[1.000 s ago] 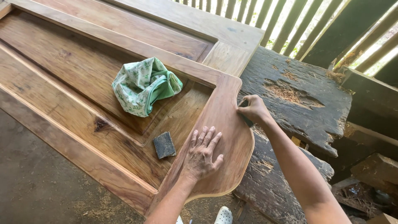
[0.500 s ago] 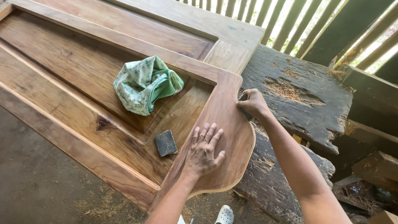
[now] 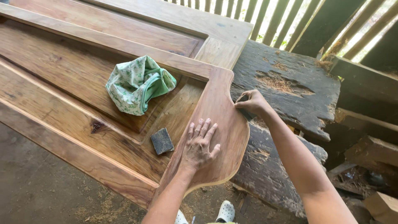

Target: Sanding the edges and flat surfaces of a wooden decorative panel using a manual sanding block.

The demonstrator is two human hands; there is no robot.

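Observation:
A large carved wooden panel (image 3: 62, 74) with a curved end lies flat across a dark weathered plank. My left hand (image 3: 200, 145) rests flat on the curved end, fingers spread, holding nothing. My right hand (image 3: 252, 103) is pinched around a small dark piece of sandpaper (image 3: 243, 99) pressed against the panel's curved right edge. A second dark sandpaper square (image 3: 162, 140) lies loose in the panel's recess, just left of my left hand. A crumpled green-and-white floral cloth (image 3: 139, 84) sits in the recess farther back.
The dark worn plank (image 3: 290, 79) carries sawdust piles under the panel's right end. Wooden slats (image 3: 265, 16) stand behind. Timber offcuts (image 3: 373, 153) lie at the right. Below are a dusty floor (image 3: 37, 191) and my white shoes (image 3: 226, 211).
My right hand has slid slightly toward me along the curved edge with the sandpaper. My left hand stays flat on the panel.

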